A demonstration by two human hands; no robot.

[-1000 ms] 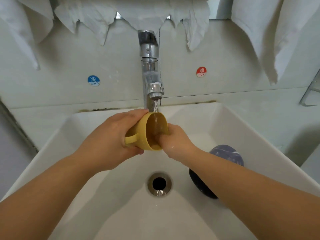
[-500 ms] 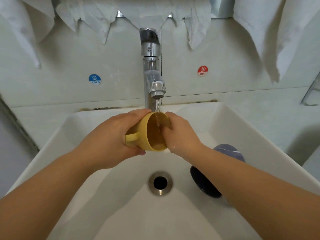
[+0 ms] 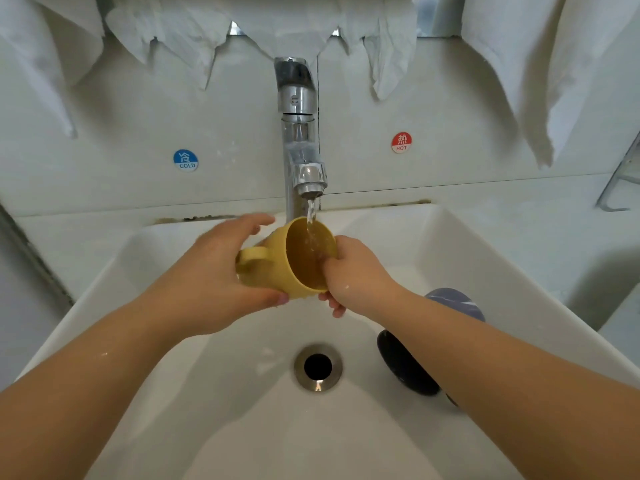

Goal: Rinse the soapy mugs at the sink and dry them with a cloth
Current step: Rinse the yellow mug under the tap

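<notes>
A yellow mug [image 3: 277,268] is tilted on its side under the running chrome tap [image 3: 298,133], mouth towards me, and water streams into it. My left hand [image 3: 214,278] grips its body, with the handle showing just to the right of that hand. My right hand [image 3: 356,275] is at the rim on the right, some fingers curled inside the mug and others below the rim. A dark blue mug [image 3: 415,355] lies on its side in the white sink [image 3: 221,403], right of the drain and partly hidden by my right forearm.
The drain [image 3: 318,367] sits in the middle of the basin. White cloths [image 3: 540,64] hang along the wall above the tap. A blue COLD sticker [image 3: 186,160] and a red HOT sticker [image 3: 401,142] flank the tap. A metal rack edge [image 3: 620,181] shows at the far right.
My right hand has shifted from deep inside the mug to its right rim. The mug has turned slightly, showing more of its inside and handle.
</notes>
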